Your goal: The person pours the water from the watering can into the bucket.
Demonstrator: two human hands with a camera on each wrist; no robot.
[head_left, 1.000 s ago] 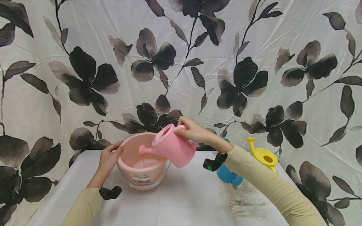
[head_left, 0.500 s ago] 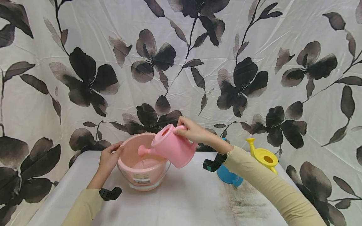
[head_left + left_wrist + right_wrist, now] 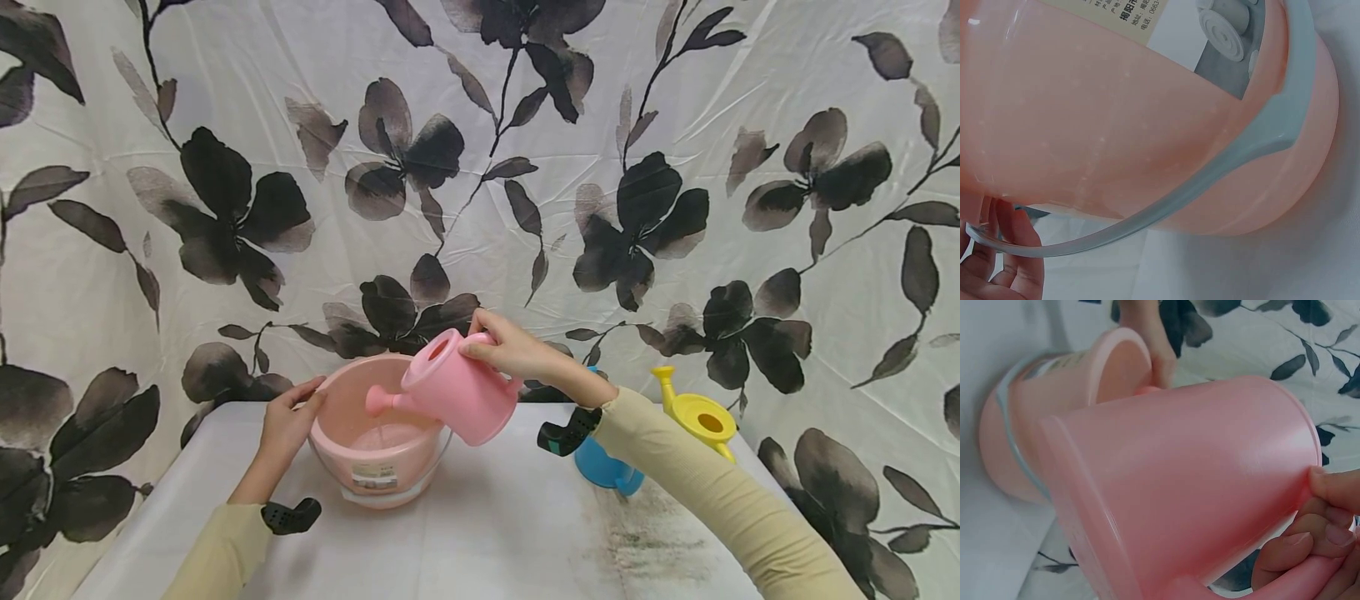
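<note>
Tilted toward the left, a pink watering can has its spout inside the peach bucket, and a thin stream of water falls from it. My right hand grips the can's handle, its fingers curled round it in the right wrist view. At the bucket's left rim is my left hand, holding the edge. The left wrist view shows its fingers bent beside the pale handle of the bucket; part of that hand is out of frame.
Right of the pink can, a blue watering can is partly hidden by my right forearm. A yellow watering can stands farther right. Dark smudges mark the white tabletop. A floral cloth hangs behind.
Almost nothing differs. Water keeps running from the spout into the bucket, and both hands stay in place. The whole view shifts very slightly.
</note>
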